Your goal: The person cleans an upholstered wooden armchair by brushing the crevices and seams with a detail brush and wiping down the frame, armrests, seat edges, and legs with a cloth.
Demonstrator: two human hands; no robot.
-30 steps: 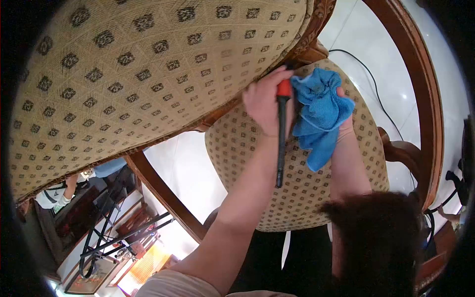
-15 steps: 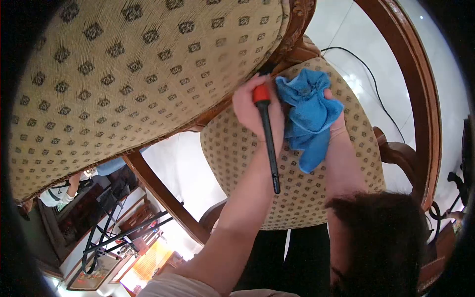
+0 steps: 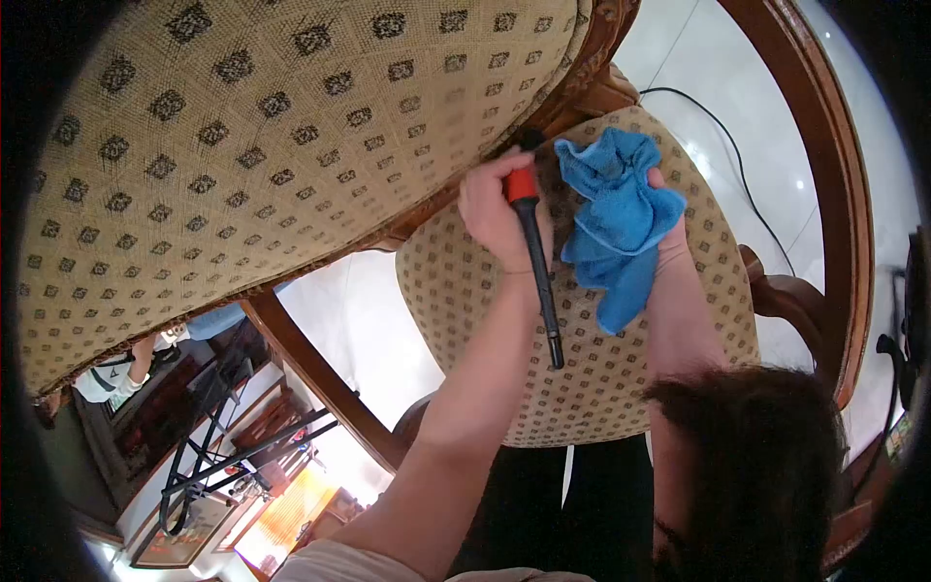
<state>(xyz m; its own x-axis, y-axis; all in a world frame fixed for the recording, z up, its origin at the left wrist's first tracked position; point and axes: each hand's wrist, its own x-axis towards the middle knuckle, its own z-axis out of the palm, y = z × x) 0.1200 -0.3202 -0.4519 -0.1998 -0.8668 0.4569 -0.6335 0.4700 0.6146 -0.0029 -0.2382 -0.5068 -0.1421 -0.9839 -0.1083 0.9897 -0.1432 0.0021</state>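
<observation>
My left hand (image 3: 492,215) is closed around a detailing brush (image 3: 542,276) with a black handle and a red collar. The dark bristle end points away from me, against the carved wooden frame (image 3: 572,109) where the chair's backrest meets the seat. Bunched in my right hand (image 3: 671,228) is a blue cloth (image 3: 621,209), which covers most of the fingers and hangs over the patterned seat (image 3: 582,388). To the left rises the patterned backrest (image 3: 291,126), close beside my left hand.
A curved wooden armrest (image 3: 824,175) runs along the right, and a wooden post (image 3: 325,373) stands at left. A black cable (image 3: 737,160) lies on the pale floor. Another person's arm (image 3: 141,364) and a black folding stand (image 3: 199,466) show far left. Dark hair (image 3: 747,456) blocks the lower right.
The view has shifted a little, so chair and hands sit slightly to the right. The brush handle has tilted slightly, its end swinging right. Both hands keep their hold.
</observation>
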